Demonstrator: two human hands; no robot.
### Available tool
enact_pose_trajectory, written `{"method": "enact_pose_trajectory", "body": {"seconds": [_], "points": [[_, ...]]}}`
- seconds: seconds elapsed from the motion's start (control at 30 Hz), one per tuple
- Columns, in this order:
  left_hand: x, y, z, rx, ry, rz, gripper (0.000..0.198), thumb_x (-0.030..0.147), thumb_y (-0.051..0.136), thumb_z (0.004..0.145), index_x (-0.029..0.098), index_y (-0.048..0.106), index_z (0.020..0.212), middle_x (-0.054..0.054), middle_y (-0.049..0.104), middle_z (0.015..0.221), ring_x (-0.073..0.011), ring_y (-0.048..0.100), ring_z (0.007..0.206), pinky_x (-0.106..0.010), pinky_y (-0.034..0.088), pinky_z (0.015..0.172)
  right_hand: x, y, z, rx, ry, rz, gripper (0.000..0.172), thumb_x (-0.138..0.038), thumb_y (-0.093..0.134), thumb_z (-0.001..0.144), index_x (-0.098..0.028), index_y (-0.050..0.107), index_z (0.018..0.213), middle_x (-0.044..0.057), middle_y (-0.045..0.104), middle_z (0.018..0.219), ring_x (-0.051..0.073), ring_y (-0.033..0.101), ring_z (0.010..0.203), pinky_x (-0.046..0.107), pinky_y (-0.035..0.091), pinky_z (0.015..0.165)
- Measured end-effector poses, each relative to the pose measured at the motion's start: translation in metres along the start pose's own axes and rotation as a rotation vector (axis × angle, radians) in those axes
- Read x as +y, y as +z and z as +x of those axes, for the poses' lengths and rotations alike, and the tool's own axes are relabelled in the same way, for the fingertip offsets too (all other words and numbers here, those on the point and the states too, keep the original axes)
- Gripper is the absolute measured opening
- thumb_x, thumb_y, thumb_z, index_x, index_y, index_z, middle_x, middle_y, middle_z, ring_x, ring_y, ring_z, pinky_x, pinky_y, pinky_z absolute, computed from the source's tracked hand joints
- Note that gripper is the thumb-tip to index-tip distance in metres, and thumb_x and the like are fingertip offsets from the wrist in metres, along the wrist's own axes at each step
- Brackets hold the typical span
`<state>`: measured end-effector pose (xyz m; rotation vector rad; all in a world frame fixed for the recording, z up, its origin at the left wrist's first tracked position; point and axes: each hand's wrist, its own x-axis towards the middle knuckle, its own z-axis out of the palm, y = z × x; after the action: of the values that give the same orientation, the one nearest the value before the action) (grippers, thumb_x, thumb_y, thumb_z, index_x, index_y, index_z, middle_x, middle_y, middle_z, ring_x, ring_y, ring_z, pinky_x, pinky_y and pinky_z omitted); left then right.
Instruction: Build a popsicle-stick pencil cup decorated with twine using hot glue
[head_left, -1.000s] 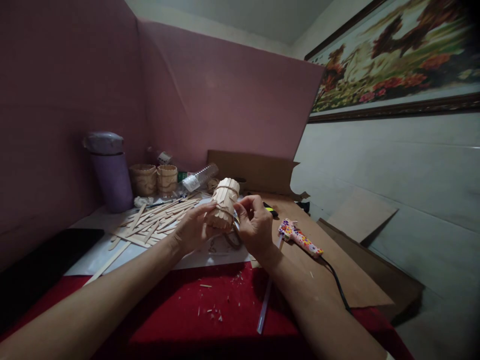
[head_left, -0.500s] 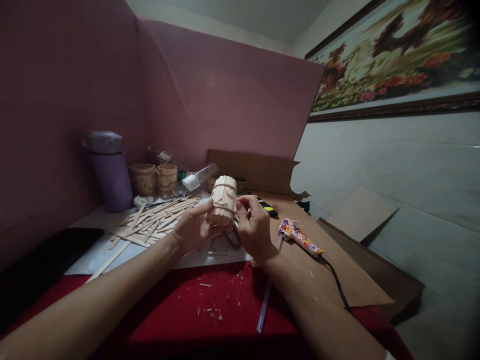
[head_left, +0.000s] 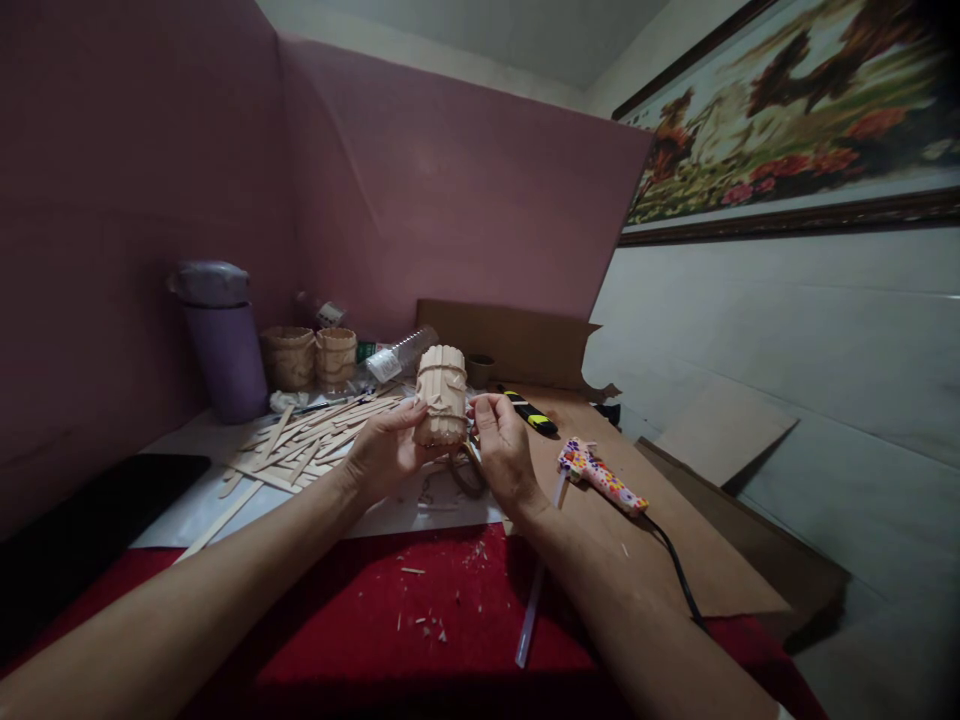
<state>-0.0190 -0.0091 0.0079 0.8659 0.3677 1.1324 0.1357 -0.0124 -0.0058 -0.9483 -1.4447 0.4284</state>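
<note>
My left hand is wrapped round a small barrel-shaped cup made of upright wooden craft sticks, with thin bands around it and small raised pieces on its side. The cup is held nearly upright above the white sheet. Just right of it, my right hand has thumb and forefinger pinched together, slightly apart from the cup's side. Whatever those fingertips hold is too small to make out. Beneath the hands, a brown ring-shaped thing is partly hidden.
Loose craft sticks lie piled on the left. Behind them stand two wooden cups, a purple tumbler and a plastic bottle. A flowered glue gun and a yellow-black utility knife lie on the right-hand board.
The cup has turned a little in my left hand and stands more upright, slightly further left. My right fingers have drawn slightly away from its side.
</note>
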Motion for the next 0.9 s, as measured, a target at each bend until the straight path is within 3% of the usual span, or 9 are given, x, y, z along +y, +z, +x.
{"method": "enact_pose_trajectory", "body": {"seconds": [0.17, 0.37, 0.5, 0.63, 0.77, 0.9], "points": [[0.003, 0.003, 0.0, 0.027, 0.001, -0.02, 0.033, 0.021, 0.061, 0.085, 0.006, 0.065, 0.114, -0.017, 0.075, 0.104, -0.0269, 0.071, 0.092, -0.041, 0.056, 0.088, -0.008, -0.001, -0.005, -0.055, -0.097, -0.105, 0.038, -0.055, 0.057, 0.089, -0.019, 0.058, 0.101, 0.008, 0.067, 0.095, 0.02, 0.063, 0.083, 0.032, 0.053, 0.072], [0.001, 0.0, -0.001, -0.003, 0.024, 0.039, 0.037, 0.021, 0.066, 0.083, 0.009, 0.064, 0.118, -0.016, 0.073, 0.108, -0.0257, 0.071, 0.095, -0.035, 0.057, 0.082, -0.004, 0.003, -0.01, -0.032, -0.102, -0.315, 0.079, -0.066, 0.073, 0.072, -0.013, 0.051, 0.127, 0.019, 0.07, 0.109, 0.033, 0.067, 0.098, 0.045, 0.054, 0.08], [-0.003, 0.0, -0.003, -0.013, 0.01, 0.092, 0.039, 0.021, 0.07, 0.081, 0.017, 0.064, 0.119, -0.011, 0.072, 0.114, -0.0228, 0.07, 0.091, -0.035, 0.056, 0.08, -0.003, 0.004, -0.012, -0.093, -0.061, -0.217, 0.076, -0.06, 0.071, 0.078, -0.015, 0.048, 0.134, 0.019, 0.072, 0.114, 0.033, 0.071, 0.098, 0.044, 0.055, 0.08], [-0.002, 0.004, -0.003, 0.014, 0.083, 0.149, 0.041, 0.021, 0.076, 0.076, 0.019, 0.067, 0.116, -0.009, 0.071, 0.118, -0.0222, 0.068, 0.099, -0.032, 0.052, 0.085, -0.005, 0.005, -0.012, -0.114, -0.03, -0.1, 0.074, -0.049, 0.072, 0.08, -0.015, 0.044, 0.139, 0.018, 0.069, 0.124, 0.03, 0.069, 0.108, 0.044, 0.056, 0.088], [0.003, 0.005, 0.0, -0.015, 0.127, 0.167, 0.041, 0.033, 0.08, 0.072, 0.019, 0.071, 0.11, -0.009, 0.072, 0.115, -0.0249, 0.065, 0.101, -0.033, 0.05, 0.084, -0.004, 0.004, -0.011, -0.055, -0.049, -0.169, 0.079, -0.039, 0.071, 0.076, -0.011, 0.04, 0.143, 0.022, 0.06, 0.135, 0.033, 0.06, 0.122, 0.048, 0.052, 0.098], [0.009, 0.001, 0.004, 0.06, 0.23, 0.194, 0.043, 0.047, 0.081, 0.071, 0.021, 0.072, 0.104, -0.008, 0.07, 0.115, -0.0259, 0.062, 0.106, -0.037, 0.048, 0.088, 0.0, 0.002, -0.01, -0.048, -0.171, -0.304, 0.078, -0.034, 0.067, 0.078, -0.01, 0.037, 0.145, 0.024, 0.054, 0.14, 0.034, 0.055, 0.129, 0.052, 0.049, 0.104]]}}
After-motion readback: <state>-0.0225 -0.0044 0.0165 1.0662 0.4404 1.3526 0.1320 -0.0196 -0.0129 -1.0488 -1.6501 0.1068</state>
